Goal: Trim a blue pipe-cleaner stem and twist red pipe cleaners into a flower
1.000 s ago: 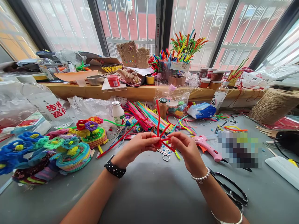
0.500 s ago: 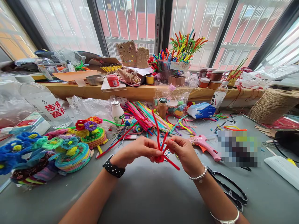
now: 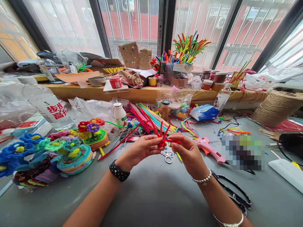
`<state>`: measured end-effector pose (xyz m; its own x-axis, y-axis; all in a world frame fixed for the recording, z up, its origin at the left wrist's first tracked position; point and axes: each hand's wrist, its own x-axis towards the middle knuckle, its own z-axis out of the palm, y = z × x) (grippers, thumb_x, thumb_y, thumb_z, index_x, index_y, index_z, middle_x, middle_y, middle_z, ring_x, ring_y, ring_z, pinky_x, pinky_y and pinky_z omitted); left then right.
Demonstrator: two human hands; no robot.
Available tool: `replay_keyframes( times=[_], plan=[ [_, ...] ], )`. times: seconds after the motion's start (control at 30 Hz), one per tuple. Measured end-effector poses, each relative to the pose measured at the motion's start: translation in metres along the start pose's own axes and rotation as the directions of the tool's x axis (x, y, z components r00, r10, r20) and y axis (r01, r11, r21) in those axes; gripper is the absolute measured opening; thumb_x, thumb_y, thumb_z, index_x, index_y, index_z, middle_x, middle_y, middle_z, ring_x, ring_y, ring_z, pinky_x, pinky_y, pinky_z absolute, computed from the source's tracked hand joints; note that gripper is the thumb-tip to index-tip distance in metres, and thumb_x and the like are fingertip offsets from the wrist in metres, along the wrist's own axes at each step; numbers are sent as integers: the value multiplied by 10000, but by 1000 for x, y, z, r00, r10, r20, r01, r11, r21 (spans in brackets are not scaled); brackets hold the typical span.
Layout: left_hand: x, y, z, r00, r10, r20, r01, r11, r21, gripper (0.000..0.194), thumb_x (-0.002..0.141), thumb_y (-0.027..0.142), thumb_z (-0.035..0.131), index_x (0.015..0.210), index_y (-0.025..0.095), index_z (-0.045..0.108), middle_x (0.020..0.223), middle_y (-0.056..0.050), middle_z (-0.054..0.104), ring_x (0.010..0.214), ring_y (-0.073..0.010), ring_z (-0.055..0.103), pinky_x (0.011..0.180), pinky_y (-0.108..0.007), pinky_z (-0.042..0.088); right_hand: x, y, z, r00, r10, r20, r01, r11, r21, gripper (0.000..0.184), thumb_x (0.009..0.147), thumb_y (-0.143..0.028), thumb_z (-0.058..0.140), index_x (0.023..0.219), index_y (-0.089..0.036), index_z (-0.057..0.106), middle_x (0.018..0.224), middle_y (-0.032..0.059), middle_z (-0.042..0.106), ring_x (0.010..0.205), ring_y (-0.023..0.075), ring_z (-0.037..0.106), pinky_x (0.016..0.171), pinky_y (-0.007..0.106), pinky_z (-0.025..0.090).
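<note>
Both my hands meet above the grey table (image 3: 151, 195), pinching a bundle of red pipe cleaners (image 3: 162, 134). My left hand (image 3: 140, 149) closes its fingertips on the twisted red knot from the left. My right hand (image 3: 187, 150) grips the same bundle from the right, with one red strand lying across its fingers. Several red ends fan upward from the knot. Small silver scissors (image 3: 167, 156) lie on the table just below the hands.
A pink glue gun (image 3: 209, 148) and black scissors (image 3: 233, 194) lie to the right. Finished pipe-cleaner flower coasters (image 3: 73, 156) are piled at left beside a water bottle (image 3: 47, 105). Loose coloured pipe cleaners (image 3: 146, 118), a small white bottle (image 3: 119, 114) and a twine spool (image 3: 276, 107) lie behind.
My hands have turned the red bundle: the long strand that stood up, then pointed down to the right, now lies across my right fingers. The hands rose slightly.
</note>
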<state>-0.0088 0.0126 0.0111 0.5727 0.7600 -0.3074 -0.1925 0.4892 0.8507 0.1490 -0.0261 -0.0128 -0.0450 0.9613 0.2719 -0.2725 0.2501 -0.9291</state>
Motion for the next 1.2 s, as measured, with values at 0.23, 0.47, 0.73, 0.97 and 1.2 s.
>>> replay_keyframes(
  times=[0.23, 0.47, 0.73, 0.97, 1.2],
  plan=[
    [0, -4, 5, 998, -5, 63, 3, 999, 34, 100, 669, 209, 605, 694, 121, 566, 645, 5, 610, 594, -66, 567, 574, -166, 426, 0, 4, -2, 996, 86, 21, -89, 965, 245, 155, 663, -228, 631, 816, -254, 626, 768, -20, 624, 683, 86, 539, 595, 181, 427],
    [0, -6, 6, 997, -4, 76, -4, 995, 105, 130, 657, 227, 615, 659, 119, 542, 611, 1, 590, 557, -64, 550, 564, -174, 418, 1, 5, -1, 992, 120, 25, -121, 933, 339, 82, 664, -204, 632, 722, -205, 575, 660, -27, 648, 556, 60, 570, 549, 157, 457],
    [1, -9, 6, 996, 89, 17, -91, 983, 162, 179, 630, 256, 633, 706, 118, 548, 651, -13, 594, 632, -103, 573, 600, -207, 435, 0, 5, 0, 988, 106, -108, -81, 973, 216, 117, 652, -204, 642, 643, -188, 527, 585, -43, 623, 515, 66, 545, 525, 178, 443],
    [2, -9, 4, 993, 117, 7, -117, 984, 131, 200, 649, 227, 621, 811, 130, 554, 753, -40, 634, 717, -125, 592, 662, -223, 447, 1, 5, -1, 987, -18, -161, 27, 998, 53, 79, 659, -186, 636, 663, -191, 556, 624, -45, 605, 603, 68, 542, 578, 178, 428],
    [3, -10, 3, 991, 135, -16, -134, 987, 88, 150, 631, 213, 635, 733, 135, 558, 711, -19, 638, 697, -125, 599, 662, -229, 449, 3, 5, -1, 983, -56, -177, 56, 998, -5, 77, 666, -189, 626, 731, -192, 584, 728, -13, 624, 688, 98, 562, 650, 224, 457]
  ],
)
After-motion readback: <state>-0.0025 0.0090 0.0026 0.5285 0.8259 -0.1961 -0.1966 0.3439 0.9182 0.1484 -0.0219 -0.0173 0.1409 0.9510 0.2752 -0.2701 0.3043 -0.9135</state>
